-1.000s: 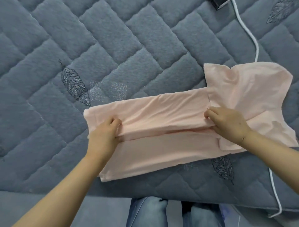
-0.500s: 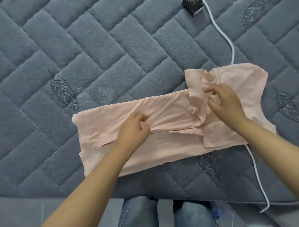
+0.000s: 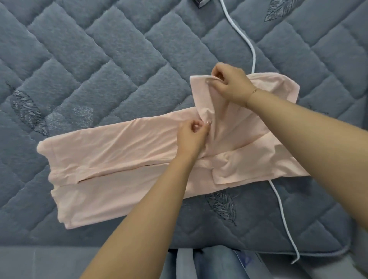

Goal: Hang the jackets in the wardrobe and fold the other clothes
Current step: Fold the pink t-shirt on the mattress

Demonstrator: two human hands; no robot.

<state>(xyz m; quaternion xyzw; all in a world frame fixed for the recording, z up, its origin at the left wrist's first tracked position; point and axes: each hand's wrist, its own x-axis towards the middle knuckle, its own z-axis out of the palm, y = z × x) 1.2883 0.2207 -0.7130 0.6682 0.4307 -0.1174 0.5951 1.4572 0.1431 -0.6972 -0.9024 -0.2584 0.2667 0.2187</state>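
A pale pink T-shirt (image 3: 111, 159) lies across the quilted grey-blue bed (image 3: 99, 59), its body folded lengthwise into a long strip. My left hand (image 3: 191, 137) pinches the cloth at the base of the far sleeve. My right hand (image 3: 229, 83) pinches the sleeve's far edge and holds it a little above the bed. The sleeve is raised and creased between both hands. My right forearm covers part of the shirt's shoulder end.
A white cable (image 3: 247, 39) runs from the top of the bed, passes under the shirt and comes out at the right near the front edge. A dark small object (image 3: 200, 2) shows at the top edge. My jeans-clad legs (image 3: 209, 264) stand at the bed's front edge.
My left hand slid right along the fold to the sleeve's base. My right hand moved up to the sleeve's far edge, took hold of it and lifted it.
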